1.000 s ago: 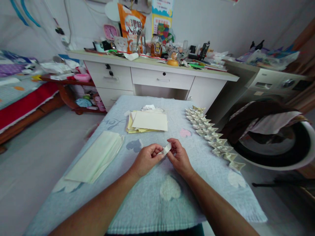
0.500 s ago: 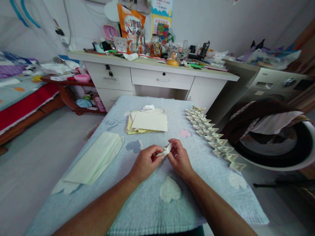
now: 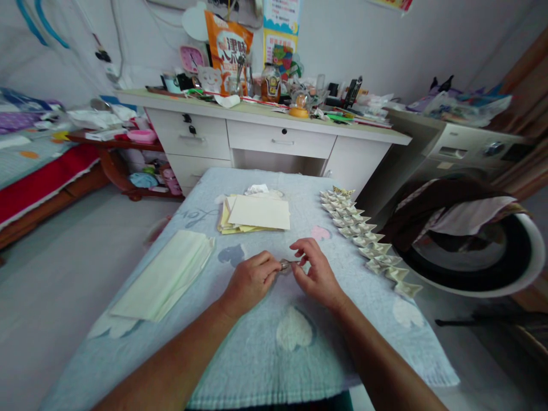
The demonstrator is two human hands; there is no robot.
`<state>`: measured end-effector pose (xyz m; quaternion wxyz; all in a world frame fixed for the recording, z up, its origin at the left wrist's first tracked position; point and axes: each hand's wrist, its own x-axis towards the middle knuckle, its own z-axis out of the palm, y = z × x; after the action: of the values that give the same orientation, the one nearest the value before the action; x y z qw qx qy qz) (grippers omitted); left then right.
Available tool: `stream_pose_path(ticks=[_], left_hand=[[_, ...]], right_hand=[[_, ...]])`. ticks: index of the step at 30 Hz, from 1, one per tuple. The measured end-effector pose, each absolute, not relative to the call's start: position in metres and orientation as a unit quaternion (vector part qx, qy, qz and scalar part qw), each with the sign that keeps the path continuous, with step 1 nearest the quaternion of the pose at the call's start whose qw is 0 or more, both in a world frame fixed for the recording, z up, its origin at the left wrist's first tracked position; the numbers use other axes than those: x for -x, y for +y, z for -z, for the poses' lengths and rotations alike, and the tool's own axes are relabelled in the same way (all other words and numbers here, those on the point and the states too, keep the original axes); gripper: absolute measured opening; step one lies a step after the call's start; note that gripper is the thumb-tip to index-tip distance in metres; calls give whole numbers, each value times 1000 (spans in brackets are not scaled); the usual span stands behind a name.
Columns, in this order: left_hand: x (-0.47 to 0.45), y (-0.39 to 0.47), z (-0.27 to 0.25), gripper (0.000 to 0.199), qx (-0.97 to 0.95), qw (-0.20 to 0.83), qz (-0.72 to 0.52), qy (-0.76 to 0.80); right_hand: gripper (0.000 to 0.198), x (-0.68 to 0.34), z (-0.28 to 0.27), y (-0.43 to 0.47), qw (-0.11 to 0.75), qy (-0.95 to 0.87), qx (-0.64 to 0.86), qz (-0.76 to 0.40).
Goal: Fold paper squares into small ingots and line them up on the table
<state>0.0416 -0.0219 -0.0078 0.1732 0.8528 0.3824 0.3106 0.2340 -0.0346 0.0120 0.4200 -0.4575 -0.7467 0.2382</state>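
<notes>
My left hand [image 3: 252, 281] is closed, pinching a small folded paper piece [image 3: 286, 265] between thumb and fingers just above the cloth. Most of the piece is hidden by those fingertips, and its right end points toward my right hand [image 3: 315, 274]. That hand has its fingers apart, the thumb and fingertips close around the paper's tip; whether they touch it I cannot tell. To the right runs an overlapping row of folded paper boats [image 3: 359, 229], pale with a patterned one at the far end. Ahead lies a stack of cream and yellow paper sheets [image 3: 261, 212].
A long folded pale-green paper bundle [image 3: 165, 277] rests on the left of the cloth-covered table [image 3: 257, 365]. Crumpled white tissue [image 3: 257, 188] sits behind the stack. Beyond stands a cluttered white desk [image 3: 282, 142], with an open washing machine [image 3: 466, 228] at right.
The folded paper has turned edge-on and shows less of its pale face. My right fingers have spread and lifted off it somewhat, while my left hand keeps its pinch. The view has shifted slightly.
</notes>
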Motion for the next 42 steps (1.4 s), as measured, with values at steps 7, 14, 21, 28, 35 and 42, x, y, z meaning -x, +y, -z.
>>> stream_pose_path(ticks=[7, 14, 21, 28, 35, 42], left_hand=[[-45, -23, 9, 19, -861, 182, -288, 378], [-48, -25, 4, 19, -850, 255, -303, 349], [-53, -28, 3, 17, -838, 278, -324, 340], [-57, -30, 5, 20, -834, 298, -326, 331], [-54, -33, 9, 57, -790, 320, -363, 377], [-52, -30, 11, 53, -795, 312, -351, 385]], right_hand=[[22, -237, -28, -37, 217, -842, 479, -120], [15, -242, -28, -40, 167, -864, 471, -54], [20, -254, -20, -51, 199, -866, 457, -40], [19, -258, -15, -61, 216, -859, 462, -54], [16, -304, -31, -42, 201, -812, 547, -30], [14, -381, -31, -2, 172, -746, 642, 29]])
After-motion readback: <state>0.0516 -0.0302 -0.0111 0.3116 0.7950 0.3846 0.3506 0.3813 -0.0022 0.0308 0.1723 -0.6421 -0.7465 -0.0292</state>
